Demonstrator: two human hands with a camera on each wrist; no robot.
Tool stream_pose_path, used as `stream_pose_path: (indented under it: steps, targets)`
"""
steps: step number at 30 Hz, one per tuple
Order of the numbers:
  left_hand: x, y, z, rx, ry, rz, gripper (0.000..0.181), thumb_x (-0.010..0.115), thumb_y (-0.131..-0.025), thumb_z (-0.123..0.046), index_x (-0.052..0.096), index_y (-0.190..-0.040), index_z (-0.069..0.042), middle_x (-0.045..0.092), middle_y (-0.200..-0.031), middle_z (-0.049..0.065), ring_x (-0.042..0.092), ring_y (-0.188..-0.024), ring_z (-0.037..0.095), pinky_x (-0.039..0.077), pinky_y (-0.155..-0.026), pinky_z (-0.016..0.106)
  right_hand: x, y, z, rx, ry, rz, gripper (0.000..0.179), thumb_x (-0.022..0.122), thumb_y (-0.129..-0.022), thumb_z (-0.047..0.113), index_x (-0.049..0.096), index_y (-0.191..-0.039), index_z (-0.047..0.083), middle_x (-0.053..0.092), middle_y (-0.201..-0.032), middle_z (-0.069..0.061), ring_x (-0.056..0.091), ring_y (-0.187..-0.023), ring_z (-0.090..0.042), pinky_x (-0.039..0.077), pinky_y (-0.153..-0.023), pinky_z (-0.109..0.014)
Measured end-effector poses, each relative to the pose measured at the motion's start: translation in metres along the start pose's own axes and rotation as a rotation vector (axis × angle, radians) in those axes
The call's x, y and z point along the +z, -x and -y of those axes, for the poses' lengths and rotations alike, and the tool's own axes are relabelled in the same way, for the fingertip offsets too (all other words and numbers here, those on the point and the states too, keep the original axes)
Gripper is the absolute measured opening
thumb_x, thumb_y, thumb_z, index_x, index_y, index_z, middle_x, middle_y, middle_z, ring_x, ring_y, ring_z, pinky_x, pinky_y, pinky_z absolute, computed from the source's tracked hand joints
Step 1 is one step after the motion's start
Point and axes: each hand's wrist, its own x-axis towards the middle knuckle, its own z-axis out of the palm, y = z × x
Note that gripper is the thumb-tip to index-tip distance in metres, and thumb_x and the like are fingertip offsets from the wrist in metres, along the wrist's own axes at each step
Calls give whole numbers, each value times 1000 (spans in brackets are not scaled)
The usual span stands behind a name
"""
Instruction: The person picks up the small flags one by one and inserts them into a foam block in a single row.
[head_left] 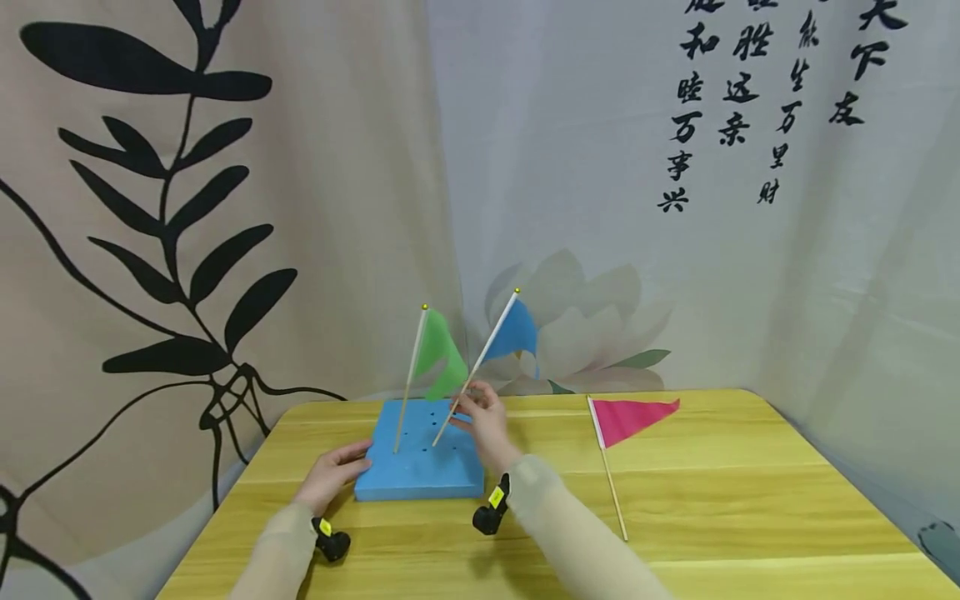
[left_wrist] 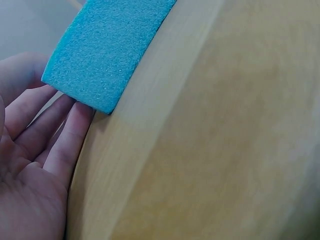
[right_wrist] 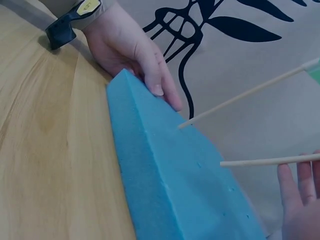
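Note:
A blue foam block [head_left: 420,485] with small holes in its top lies on the table. My left hand [head_left: 330,477] rests against its left side, fingers fairly straight along the edge; the left wrist view shows those fingers [left_wrist: 65,140] at the block's end face. A green flag [head_left: 435,350] stands in the block near its left side, leaning a little. With thumb and fingertips, my right hand [head_left: 486,421] holds the thin stick of a blue flag [head_left: 513,331], tilted to the right. The stick's lower end [right_wrist: 225,164] is close over the block's top.
To the right, a pink flag [head_left: 630,421] on a thin stick lies on the wooden table [head_left: 712,500]. Behind the table hangs a pale curtain [head_left: 360,208] with black plant drawings and writing. Each wrist wears a small black camera [head_left: 491,507].

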Motion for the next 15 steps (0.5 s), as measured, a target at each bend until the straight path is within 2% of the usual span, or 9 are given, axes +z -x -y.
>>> stream_pose_path:
  steps: [5, 12, 15]
  targets:
    - [0, 1, -2, 0, 4, -1, 53, 64, -96, -20, 48, -143, -3, 42, -145, 22, 44, -130, 36, 42, -104, 45, 7, 2, -7, -18, 39, -33, 15, 58, -96, 1, 57, -111, 3, 63, -97, -12, 64, -95, -37, 55, -87, -50]
    - [0, 0, -1, 3, 20, 13, 53, 63, -96, -18, 47, -143, -2, 41, -146, 22, 43, -131, 36, 42, -105, 44, 13, 1, -16, -11, 80, -36, 14, 58, -96, 1, 59, -108, 8, 63, -95, -11, 66, -86, -24, 56, -84, -48]
    - [0, 0, -1, 0, 24, 9, 52, 64, -95, -17, 47, -143, -2, 41, -146, 21, 43, -131, 36, 42, -105, 44, 17, 2, -18, -3, 97, -40, 13, 58, -96, 1, 57, -108, 7, 63, -95, -11, 67, -86, -25, 56, -83, -48]
